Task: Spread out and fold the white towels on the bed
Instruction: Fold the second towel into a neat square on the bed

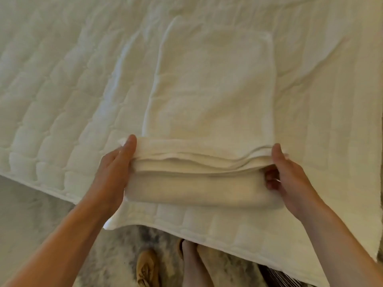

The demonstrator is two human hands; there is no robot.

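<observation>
Two hands, left hand (117, 162) and right hand (290, 172), gripping white towel (207, 100)'s folded near end.

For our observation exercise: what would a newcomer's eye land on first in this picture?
First, the two bare hands: the left hand and right hand grip the ends of the white towel's near edge, lifted into a thick fold. The rest lies flat on the quilted bed. Below, a tan shoe rests on the rug.

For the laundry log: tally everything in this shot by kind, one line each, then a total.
White towel, being folded, near end gripped: 1
Hands, left hand and right hand: 2
Quilted bed cover: 1
Tan shoe on the floor: 1
Bare foot: 1
Total: 6
</observation>
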